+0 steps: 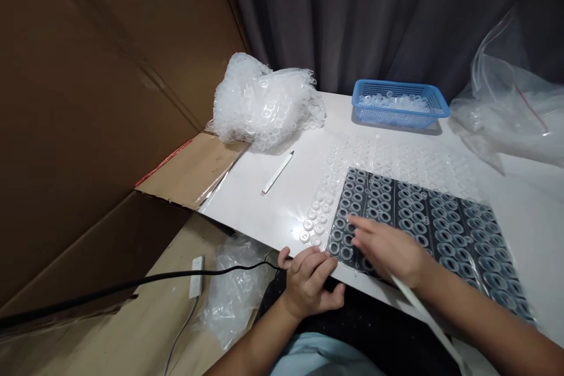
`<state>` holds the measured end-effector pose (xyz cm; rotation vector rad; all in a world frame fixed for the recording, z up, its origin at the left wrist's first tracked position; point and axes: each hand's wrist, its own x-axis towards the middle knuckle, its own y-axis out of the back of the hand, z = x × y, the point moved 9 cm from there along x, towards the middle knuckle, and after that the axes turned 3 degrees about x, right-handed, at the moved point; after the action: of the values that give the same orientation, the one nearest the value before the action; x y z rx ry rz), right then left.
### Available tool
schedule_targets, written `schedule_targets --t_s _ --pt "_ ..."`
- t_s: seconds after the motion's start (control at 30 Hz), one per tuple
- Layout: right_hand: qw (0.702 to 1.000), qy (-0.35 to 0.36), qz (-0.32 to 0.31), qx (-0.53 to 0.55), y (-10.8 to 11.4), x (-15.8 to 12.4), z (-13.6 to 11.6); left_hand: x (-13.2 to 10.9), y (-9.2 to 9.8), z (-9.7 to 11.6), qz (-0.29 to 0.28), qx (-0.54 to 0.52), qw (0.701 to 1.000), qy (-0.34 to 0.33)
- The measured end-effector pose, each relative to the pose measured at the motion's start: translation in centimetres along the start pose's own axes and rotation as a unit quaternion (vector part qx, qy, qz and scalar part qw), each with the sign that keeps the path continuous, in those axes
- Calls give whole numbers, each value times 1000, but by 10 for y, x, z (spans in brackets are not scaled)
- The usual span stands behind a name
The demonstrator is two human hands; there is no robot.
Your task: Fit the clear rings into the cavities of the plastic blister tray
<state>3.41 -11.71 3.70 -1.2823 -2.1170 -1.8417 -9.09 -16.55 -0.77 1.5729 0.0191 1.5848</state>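
A light blue garment (315, 358) lies nearest the camera, below the front edge of the worktop (238, 191). Clock positions are taken from the centre of the black panel (428, 211), with twelve at the top of the view.

The panel lies flat on the worktop, covered with clear rings in separate bands. Its long axis runs from ten to four o'clock, roughly along the front edge; the bands cross this axis. The panel's near left corner sits just beside that edge.

The left grip (308, 282) is at this corner, thumb and fingers apart; whether it clamps the edge cannot be told. The right grip (390, 249) is over the panel's left part, index finger extended toward ten o'clock; whether its fingertips close on anything cannot be told.

Clear rings (321, 217) border the panel's left and far sides. Beyond them at ten o'clock, a span of worktop surrounds a white pencil (277, 173), tip toward one o'clock. Another span extends at two to three o'clock. A blue basket (361, 111) stands at twelve o'clock.
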Motion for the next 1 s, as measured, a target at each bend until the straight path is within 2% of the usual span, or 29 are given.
schedule_targets --t_s 0.1,0.2,0.33,0.5,0.6,0.77,1.0 --pt "994 -101 31 -2 16 4 25 -3 2 -1 -21 -9 1000 -8" --pt "990 -132 0 52 18 16 26 -7 12 -4 -18 -13 1000 -19" --pt "962 -177 -66 195 0 28 16 -8 20 -17 -9 29 1000 3" --pt "921 -240 -80 296 -30 26 16 -7 10 -24 -29 47 998 11" --pt "909 -246 -91 324 -42 24 15 -7 8 -24 -15 63 998 7" --pt "907 -243 -102 329 -47 24 14 -8 7 -23 10 73 997 -4" --pt "922 -203 -95 316 -44 29 9 -8 6 -25 23 76 997 -6"
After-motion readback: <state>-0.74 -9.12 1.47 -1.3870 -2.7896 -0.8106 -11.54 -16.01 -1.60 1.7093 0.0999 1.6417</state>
